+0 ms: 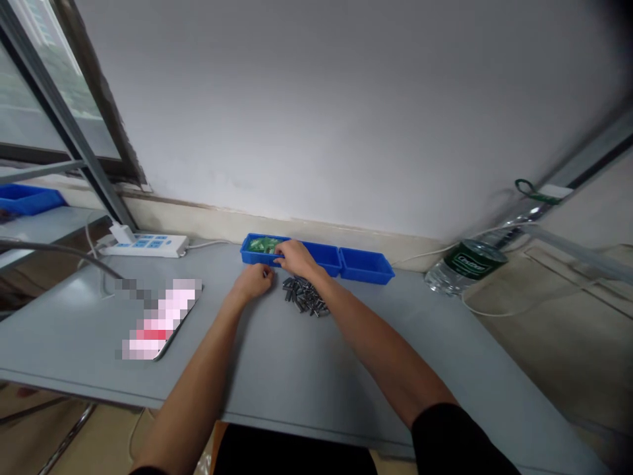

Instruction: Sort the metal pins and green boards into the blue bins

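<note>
Seemingly unfinished: metal pins (304,298) left heaped before blue bins (366,267), green pieces (264,245) contained inside; whether anything's gripped by left hand (255,282) or right hand (295,258) can't be told.

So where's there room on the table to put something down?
Bare tabletop shows between the left forearm and right forearm, on the near side of the metal pieces, and between the right forearm and the bottle. Crowded: the back middle, with the metal pieces, left hand, right hand and blue bins close together.
</note>
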The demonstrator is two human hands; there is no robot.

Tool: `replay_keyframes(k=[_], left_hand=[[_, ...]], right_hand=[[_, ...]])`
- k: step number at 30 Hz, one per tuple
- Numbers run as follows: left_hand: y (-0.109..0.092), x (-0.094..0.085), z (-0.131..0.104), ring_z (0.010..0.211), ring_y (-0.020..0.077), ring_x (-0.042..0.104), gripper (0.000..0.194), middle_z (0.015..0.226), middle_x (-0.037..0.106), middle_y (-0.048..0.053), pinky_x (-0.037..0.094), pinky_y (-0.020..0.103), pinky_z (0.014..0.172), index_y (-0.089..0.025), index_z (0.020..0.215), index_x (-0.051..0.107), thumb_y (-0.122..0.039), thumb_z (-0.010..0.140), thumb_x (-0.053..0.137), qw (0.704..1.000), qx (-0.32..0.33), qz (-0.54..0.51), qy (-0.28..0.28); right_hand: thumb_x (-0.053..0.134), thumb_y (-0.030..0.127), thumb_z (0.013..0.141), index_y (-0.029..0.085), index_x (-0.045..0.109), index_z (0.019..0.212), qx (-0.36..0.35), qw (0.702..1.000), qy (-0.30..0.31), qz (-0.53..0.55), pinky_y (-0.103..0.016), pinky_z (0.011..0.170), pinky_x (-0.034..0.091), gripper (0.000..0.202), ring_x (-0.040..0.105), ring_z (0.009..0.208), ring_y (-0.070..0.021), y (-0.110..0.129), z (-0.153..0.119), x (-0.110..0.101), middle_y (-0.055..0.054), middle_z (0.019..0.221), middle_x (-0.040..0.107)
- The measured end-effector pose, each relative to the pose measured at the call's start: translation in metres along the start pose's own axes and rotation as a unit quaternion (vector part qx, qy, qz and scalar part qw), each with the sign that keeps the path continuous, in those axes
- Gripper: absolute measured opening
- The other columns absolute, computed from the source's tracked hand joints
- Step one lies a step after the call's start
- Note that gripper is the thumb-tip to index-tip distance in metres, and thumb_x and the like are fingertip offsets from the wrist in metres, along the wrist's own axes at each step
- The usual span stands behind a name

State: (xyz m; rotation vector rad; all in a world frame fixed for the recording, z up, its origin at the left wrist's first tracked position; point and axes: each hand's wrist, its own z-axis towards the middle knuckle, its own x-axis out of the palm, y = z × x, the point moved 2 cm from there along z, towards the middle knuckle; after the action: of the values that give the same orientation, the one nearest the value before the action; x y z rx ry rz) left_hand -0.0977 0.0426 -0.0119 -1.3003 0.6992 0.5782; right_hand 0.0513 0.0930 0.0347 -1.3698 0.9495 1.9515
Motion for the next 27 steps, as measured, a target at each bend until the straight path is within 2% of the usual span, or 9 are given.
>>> replay_keyframes(k=[4, 7, 9, 11, 13, 16, 20, 23, 27], left_hand=[[-0.008, 0.000, 0.001, 0.061, 0.0180, 0.058, 0.020, 0.060, 0.064, 0.003, 0.044, 0.030, 0.064, -0.016, 0.071, 0.072, -0.028, 0.084, 0.062, 0.998, -0.001, -0.065, 0.002], [-0.023, 0.007, 0.001, 0.070, 0.0183, 0.066, 0.036, 0.074, 0.072, 0.005, 0.053, 0.031, 0.070, -0.013, 0.096, 0.074, -0.046, 0.090, 0.060, 0.982, -0.009, -0.187, -0.015], [-0.038, 0.013, -0.002, 0.093, 0.0210, 0.072, 0.049, 0.101, 0.077, 0.010, 0.057, 0.036, 0.089, -0.014, 0.116, 0.070, -0.048, 0.081, 0.076, 0.889, 0.007, -0.456, -0.037], [-0.053, 0.019, -0.006, 0.113, 0.0238, 0.069, 0.063, 0.118, 0.075, 0.010, 0.052, 0.042, 0.106, -0.019, 0.124, 0.067, -0.045, 0.070, 0.087, 0.799, 0.048, -0.597, -0.049], [-0.064, 0.026, -0.009, 0.119, 0.0255, 0.068, 0.073, 0.119, 0.075, 0.008, 0.047, 0.044, 0.114, -0.020, 0.126, 0.066, -0.040, 0.062, 0.094, 0.767, 0.061, -0.636, -0.052], [-0.072, 0.034, -0.014, 0.121, 0.0295, 0.068, 0.074, 0.118, 0.076, 0.008, 0.047, 0.049, 0.116, -0.021, 0.128, 0.066, -0.040, 0.063, 0.094, 0.776, 0.062, -0.625, -0.060], [-0.071, 0.036, -0.017, 0.120, 0.0339, 0.068, 0.074, 0.120, 0.075, 0.011, 0.051, 0.052, 0.113, -0.020, 0.124, 0.068, -0.042, 0.060, 0.097, 0.831, 0.073, -0.548, -0.065], [-0.072, 0.030, -0.019, 0.112, 0.0339, 0.071, 0.079, 0.119, 0.075, 0.014, 0.054, 0.054, 0.107, -0.017, 0.124, 0.065, -0.046, 0.058, 0.097, 0.873, 0.089, -0.474, -0.076], [-0.081, 0.016, -0.023, 0.120, 0.0341, 0.065, 0.091, 0.128, 0.067, 0.016, 0.051, 0.054, 0.109, -0.016, 0.136, 0.057, -0.050, 0.061, 0.095, 0.928, 0.140, -0.322, -0.126]], right_hand=[[0.073, 0.022, 0.091, 0.020, 0.077, 0.097, -0.010, 0.996, -0.075, 0.041, -0.035, 0.086, 0.049, 0.008, 0.068, 0.098, -0.0247, 0.001, -0.011, -0.030, -0.009, 0.101, 0.076], [0.074, 0.024, 0.091, 0.021, 0.076, 0.094, -0.031, 0.988, -0.122, 0.090, -0.034, 0.084, 0.049, 0.004, 0.068, 0.092, -0.0222, 0.000, -0.034, -0.063, -0.006, 0.096, 0.076], [0.073, 0.024, 0.091, 0.022, 0.076, 0.093, -0.046, 0.988, -0.118, 0.089, -0.034, 0.084, 0.049, 0.003, 0.067, 0.089, -0.0216, -0.001, -0.054, -0.081, -0.005, 0.093, 0.075], [0.073, 0.025, 0.092, 0.024, 0.076, 0.094, -0.064, 0.989, -0.105, 0.079, -0.035, 0.085, 0.051, 0.003, 0.067, 0.088, -0.0219, -0.002, -0.076, -0.092, -0.004, 0.091, 0.074], [0.072, 0.024, 0.093, 0.023, 0.075, 0.100, -0.073, 0.986, -0.132, 0.065, -0.037, 0.087, 0.055, 0.008, 0.068, 0.092, -0.0238, 0.000, -0.098, -0.096, -0.006, 0.094, 0.073], [0.063, 0.016, 0.095, 0.024, 0.068, 0.130, -0.081, 0.971, -0.224, 0.020, -0.049, 0.102, 0.054, 0.036, 0.063, 0.117, -0.0306, 0.010, -0.126, -0.095, -0.013, 0.124, 0.068], [0.050, 0.006, 0.095, 0.028, 0.047, 0.155, -0.096, 0.977, -0.181, 0.052, -0.054, 0.115, 0.049, 0.064, 0.048, 0.145, -0.0316, 0.023, -0.144, -0.082, -0.012, 0.163, 0.042], [0.056, 0.011, 0.091, 0.026, 0.048, 0.154, -0.051, 0.967, -0.175, 0.176, -0.053, 0.118, 0.047, 0.065, 0.048, 0.147, -0.0307, 0.019, -0.149, -0.069, -0.011, 0.162, 0.045], [0.065, 0.021, 0.087, 0.026, 0.057, 0.145, 0.043, 0.870, -0.180, 0.456, -0.050, 0.109, 0.056, 0.058, 0.064, 0.132, -0.0298, 0.007, -0.157, -0.044, -0.010, 0.147, 0.063]])
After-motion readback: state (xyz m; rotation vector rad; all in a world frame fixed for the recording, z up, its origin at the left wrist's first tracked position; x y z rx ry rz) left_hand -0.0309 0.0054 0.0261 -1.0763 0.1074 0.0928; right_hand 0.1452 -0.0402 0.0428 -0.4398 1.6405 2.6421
